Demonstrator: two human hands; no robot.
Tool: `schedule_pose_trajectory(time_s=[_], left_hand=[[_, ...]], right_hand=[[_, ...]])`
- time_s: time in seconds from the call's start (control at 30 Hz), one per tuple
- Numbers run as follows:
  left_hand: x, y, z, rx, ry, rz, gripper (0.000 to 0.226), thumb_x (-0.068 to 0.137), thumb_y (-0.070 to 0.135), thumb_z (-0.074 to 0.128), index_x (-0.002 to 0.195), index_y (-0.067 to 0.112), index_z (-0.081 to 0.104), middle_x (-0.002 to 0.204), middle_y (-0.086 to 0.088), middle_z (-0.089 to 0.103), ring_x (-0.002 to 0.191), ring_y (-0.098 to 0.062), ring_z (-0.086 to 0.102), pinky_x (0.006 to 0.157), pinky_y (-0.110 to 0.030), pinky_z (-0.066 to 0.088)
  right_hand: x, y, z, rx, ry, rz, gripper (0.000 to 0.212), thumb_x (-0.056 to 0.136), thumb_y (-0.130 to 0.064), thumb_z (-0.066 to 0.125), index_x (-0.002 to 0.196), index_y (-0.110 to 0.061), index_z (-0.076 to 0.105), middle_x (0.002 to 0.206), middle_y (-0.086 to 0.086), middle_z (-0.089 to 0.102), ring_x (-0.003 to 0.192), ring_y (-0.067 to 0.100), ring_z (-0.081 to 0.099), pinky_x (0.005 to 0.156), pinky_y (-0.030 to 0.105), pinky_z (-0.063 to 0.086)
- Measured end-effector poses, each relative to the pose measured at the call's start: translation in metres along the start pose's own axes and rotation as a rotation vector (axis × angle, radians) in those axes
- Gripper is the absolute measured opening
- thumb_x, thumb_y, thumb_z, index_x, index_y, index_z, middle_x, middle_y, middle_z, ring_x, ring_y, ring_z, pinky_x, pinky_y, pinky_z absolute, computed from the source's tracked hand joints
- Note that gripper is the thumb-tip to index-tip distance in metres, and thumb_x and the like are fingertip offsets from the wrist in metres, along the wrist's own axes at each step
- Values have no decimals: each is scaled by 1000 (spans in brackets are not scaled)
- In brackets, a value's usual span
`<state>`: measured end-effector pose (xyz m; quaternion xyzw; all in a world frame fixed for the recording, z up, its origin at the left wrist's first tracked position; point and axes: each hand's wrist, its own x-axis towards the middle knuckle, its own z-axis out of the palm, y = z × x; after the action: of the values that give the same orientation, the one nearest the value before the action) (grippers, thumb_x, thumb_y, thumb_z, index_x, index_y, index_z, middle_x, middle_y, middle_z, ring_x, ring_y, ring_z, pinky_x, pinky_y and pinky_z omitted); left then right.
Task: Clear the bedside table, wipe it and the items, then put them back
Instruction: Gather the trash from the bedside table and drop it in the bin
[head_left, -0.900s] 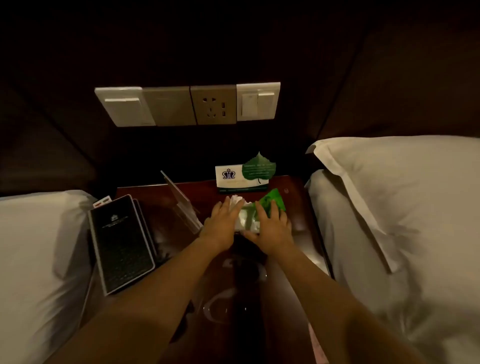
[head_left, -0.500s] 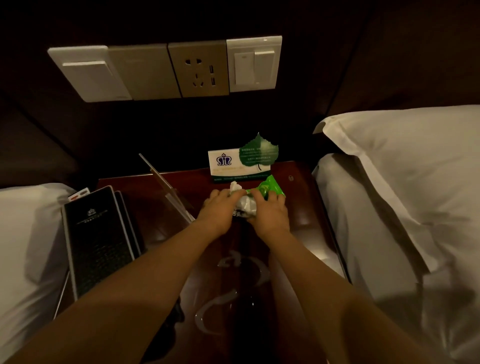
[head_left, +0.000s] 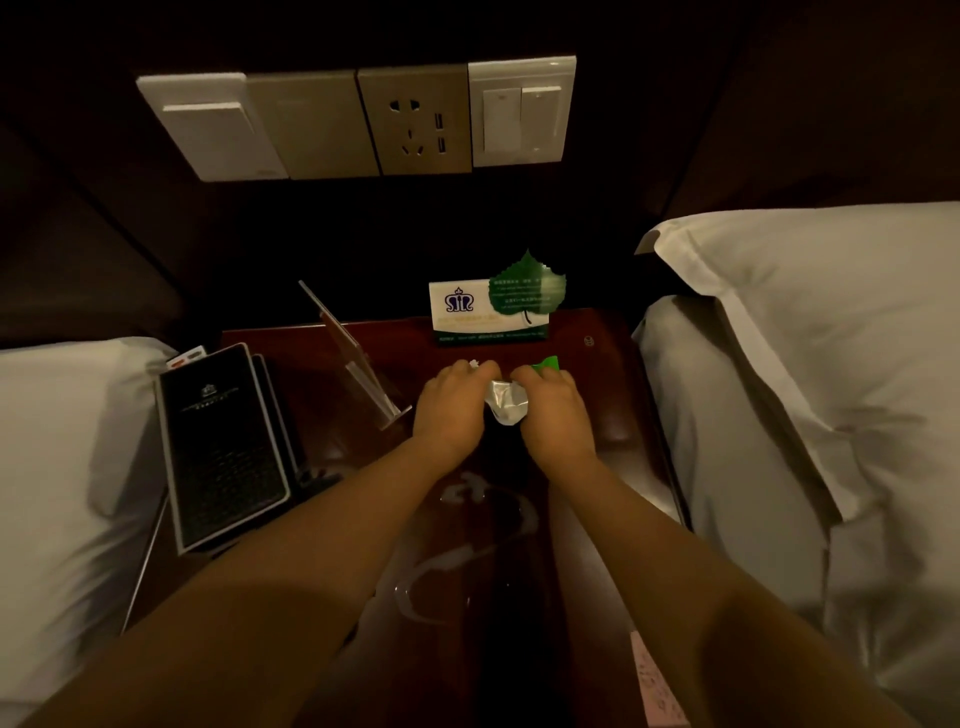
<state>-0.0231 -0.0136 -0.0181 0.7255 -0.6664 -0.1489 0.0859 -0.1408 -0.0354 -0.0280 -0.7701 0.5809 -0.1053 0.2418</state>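
Both my hands meet over the middle of the dark wooden bedside table (head_left: 613, 395). My left hand (head_left: 454, 402) and my right hand (head_left: 553, 410) grip a green and silver wipe packet (head_left: 506, 402) between them, fingers curled over its top edge. A bit of white wipe shows above my left fingers. A green corner of the packet sticks out above my right hand. Behind them stands a white card with a green leaf (head_left: 498, 306). A clear acrylic stand (head_left: 353, 353) leans to the left of my left hand.
A black folder (head_left: 221, 447) lies half on the left bed (head_left: 62, 467). White pillows (head_left: 810, 338) lie on the right bed. Switch and socket plates (head_left: 415, 119) sit on the dark wall behind. Wet smears (head_left: 467, 525) mark the tabletop between my forearms.
My fingers have curled tighter over the packet, which now looks more crumpled and shows its silver side. The camera has moved closer to the table.
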Motion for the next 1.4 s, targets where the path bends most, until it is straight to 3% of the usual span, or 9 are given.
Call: schedule_pose_trajectory(time_s=[0.2, 0.43, 0.73, 0.87, 1.1, 1.23, 1.4], left_hand=[[-37, 14, -24, -22, 23, -2, 34, 85, 1, 45, 115, 12, 54, 111, -17, 56, 106, -34, 52, 84, -39, 41], [-93, 22, -43, -14, 67, 0, 33, 82, -2, 46, 112, 12, 55, 107, -17, 58, 99, -33, 54, 75, -36, 37], [-173, 4, -41, -4, 61, 73, 32, 83, 7, 52, 115, 14, 55, 109, -16, 58, 100, -34, 54, 77, -37, 38], [-217, -6, -33, -23, 52, 88, 33, 85, 2, 44, 113, 14, 56, 105, -16, 58, 96, -33, 54, 72, -33, 31], [-294, -8, -6, -139, -27, 91, 34, 81, 1, 47, 111, 12, 59, 103, -18, 58, 95, -36, 54, 71, -36, 34], [-325, -9, 32, -146, -102, 109, 38, 84, 5, 45, 118, 17, 58, 107, -14, 59, 101, -32, 54, 81, -39, 41], [-348, -9, 93, -156, -297, 50, 43, 88, 12, 45, 129, 23, 50, 122, -10, 54, 114, -26, 49, 92, -34, 41]], right_hand=[[-31, -9, -26, -29, 14, -79, 35, 86, -3, 52, 119, -12, 54, 118, 14, 57, 112, 30, 47, 77, 37, 44], [-80, -26, -38, -63, 26, -127, 36, 84, -7, 56, 120, -16, 54, 116, 11, 59, 110, 28, 48, 76, 35, 42], [-165, -52, -17, -39, 81, -94, 37, 86, -12, 57, 122, -14, 54, 117, 11, 60, 110, 28, 50, 79, 37, 44], [-211, -59, -2, -54, 56, -76, 36, 84, -9, 56, 120, -13, 55, 115, 12, 60, 109, 30, 50, 76, 37, 42], [-286, -50, 24, -2, -26, -62, 35, 80, -8, 57, 115, -11, 57, 111, 13, 61, 106, 31, 52, 76, 40, 47], [-327, -28, 49, 38, -90, -8, 35, 79, -11, 57, 114, -12, 57, 110, 12, 60, 106, 31, 52, 73, 38, 46], [-353, 9, 92, 32, -209, 99, 36, 83, -10, 53, 118, -14, 55, 114, 10, 59, 110, 27, 50, 83, 36, 45]])
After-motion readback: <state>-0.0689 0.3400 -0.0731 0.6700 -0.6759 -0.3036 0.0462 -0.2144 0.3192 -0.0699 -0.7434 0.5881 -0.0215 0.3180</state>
